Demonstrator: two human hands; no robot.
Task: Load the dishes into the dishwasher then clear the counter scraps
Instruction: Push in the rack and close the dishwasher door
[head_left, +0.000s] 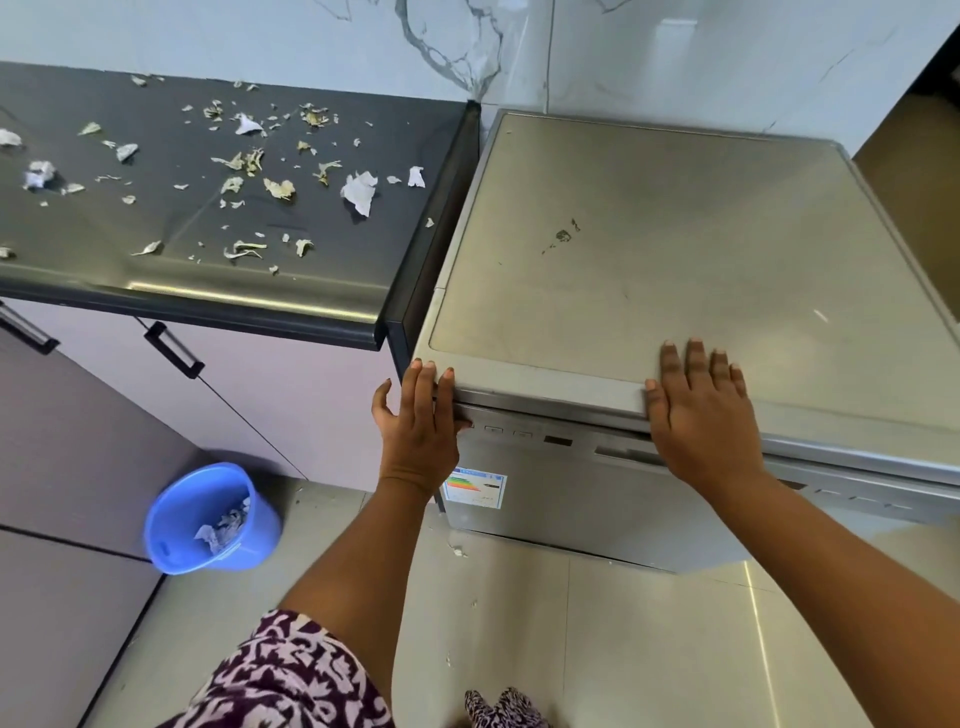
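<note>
A silver freestanding dishwasher (675, 249) stands to the right of the dark counter (156, 270), its door closed. My left hand (418, 421) lies flat against the door's top left corner, fingers straight, fingertips at the lid's edge. My right hand (701, 410) rests palm down with straight fingers over the front edge of the lid. Several scraps (359, 191) of torn paper and vegetable peel are scattered across the counter. No dishes are in sight.
A blue bucket (208, 519) with paper scraps in it stands on the tiled floor below the counter. Cabinet doors with black handles (174, 349) sit under the counter. A marble-patterned wall (467, 52) runs behind. A few crumbs lie on the floor near the dishwasher.
</note>
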